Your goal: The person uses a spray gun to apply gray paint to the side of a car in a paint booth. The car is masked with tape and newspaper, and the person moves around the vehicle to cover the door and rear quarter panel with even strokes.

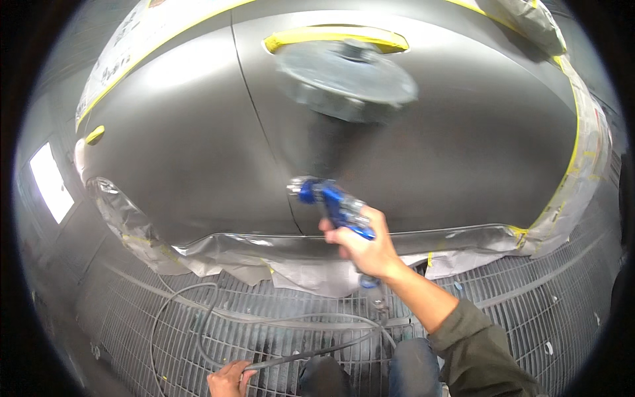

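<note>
In my right hand (360,241) I grip a blue and silver spray gun (334,205), fingers wrapped round it, its nozzle angled to the left. A blurred dark cup with a wide grey lid (347,76) sits on top of it, in front of a grey car door panel (463,145). A grey hose fitting hangs under the grip. My left hand (231,377), low at the frame's bottom, is closed on a grey air hose (297,357) that loops over the grated floor.
Yellow tape (334,32) covers the door handle. Masking paper and plastic (311,274) edge the car along the bottom and sides. The floor grating (489,317) is underfoot, with my legs (413,374) at the lower edge. A bright window (49,182) is at the left wall.
</note>
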A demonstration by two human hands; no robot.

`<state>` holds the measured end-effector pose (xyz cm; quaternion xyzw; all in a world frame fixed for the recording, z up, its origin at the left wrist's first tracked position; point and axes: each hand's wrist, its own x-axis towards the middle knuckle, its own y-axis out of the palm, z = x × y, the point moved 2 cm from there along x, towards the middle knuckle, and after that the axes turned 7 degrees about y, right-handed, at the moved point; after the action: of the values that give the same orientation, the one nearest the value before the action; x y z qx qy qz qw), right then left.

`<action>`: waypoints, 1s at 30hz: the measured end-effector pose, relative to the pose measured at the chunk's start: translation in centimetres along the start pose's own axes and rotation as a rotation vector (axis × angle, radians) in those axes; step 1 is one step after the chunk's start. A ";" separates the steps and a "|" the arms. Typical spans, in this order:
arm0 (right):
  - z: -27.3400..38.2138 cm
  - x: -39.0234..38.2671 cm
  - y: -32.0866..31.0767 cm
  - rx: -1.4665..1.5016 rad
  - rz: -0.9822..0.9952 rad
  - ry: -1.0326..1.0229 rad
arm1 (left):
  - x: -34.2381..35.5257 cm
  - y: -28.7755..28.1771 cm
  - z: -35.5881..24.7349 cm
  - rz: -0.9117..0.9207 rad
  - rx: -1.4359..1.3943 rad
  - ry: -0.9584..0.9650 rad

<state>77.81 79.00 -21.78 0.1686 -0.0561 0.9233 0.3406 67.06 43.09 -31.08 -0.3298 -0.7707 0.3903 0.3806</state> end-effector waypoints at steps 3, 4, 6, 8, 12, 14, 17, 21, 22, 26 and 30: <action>0.7 2.0 1.5 0.210 0.156 0.055 | -1.1 0.0 0.9 0.005 0.103 -0.014; 1.1 2.2 1.0 0.164 0.122 0.037 | -1.2 0.3 0.8 0.022 0.107 -0.006; 1.8 1.7 -1.5 0.095 0.030 0.040 | -1.1 0.8 0.0 0.050 0.118 0.000; 2.4 0.3 -4.7 0.103 -0.107 0.003 | -0.5 1.8 -0.7 0.068 0.058 0.048; 3.9 -4.2 -13.5 0.039 -0.292 -0.012 | 1.0 4.6 -3.6 0.054 0.007 0.212; 4.0 -6.5 -17.6 0.128 -0.441 -0.075 | 1.8 5.9 -5.8 0.123 -0.022 0.217; 5.0 -11.0 -25.4 0.069 -0.577 -0.115 | 3.2 8.1 -9.6 0.171 -0.070 0.223; 5.4 -17.1 -34.6 0.028 -0.823 -0.136 | 4.2 11.7 -13.9 0.247 -0.068 0.246; 5.1 -18.8 -37.1 0.041 -0.863 -0.161 | 4.4 12.7 -15.0 0.279 -0.052 0.255; 5.1 -24.7 -44.1 -0.097 -1.220 -0.201 | 5.4 15.4 -19.8 0.306 -0.048 0.246; 2.4 -28.1 -47.1 -0.051 -1.248 -0.194 | 6.1 17.7 -21.4 0.305 -0.004 0.247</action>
<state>128.99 97.20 -29.88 0.2445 0.0003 0.5297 0.8122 85.82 63.95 -35.45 -0.4888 -0.6601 0.3984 0.4081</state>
